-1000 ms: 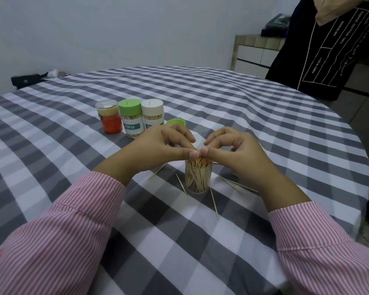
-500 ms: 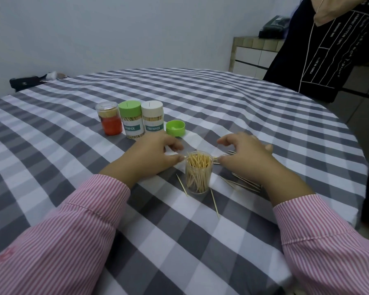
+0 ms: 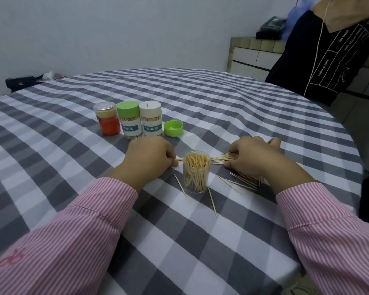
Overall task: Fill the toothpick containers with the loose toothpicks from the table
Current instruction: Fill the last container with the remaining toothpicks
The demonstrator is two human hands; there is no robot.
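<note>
An open clear container (image 3: 196,173) stands upright between my hands, packed with toothpicks. My left hand (image 3: 150,157) lies on the cloth to its left, its curled fingers pinching the ends of a few toothpicks (image 3: 179,160). My right hand (image 3: 254,156) lies to the right, fingers curled over a bundle of loose toothpicks (image 3: 226,157) behind the container. More loose toothpicks (image 3: 242,183) are scattered in front of and under my right wrist, and single ones (image 3: 212,201) lie beside the container.
Behind my left hand stand a red-filled jar (image 3: 107,119), a green-lidded toothpick container (image 3: 129,119) and a white-lidded one (image 3: 150,118), with a loose green lid (image 3: 173,128) beside them. A person in black (image 3: 326,50) stands at the table's far right edge.
Both hands have dropped from above the container's mouth to the cloth and moved apart, and now gather loose toothpicks behind the container.
</note>
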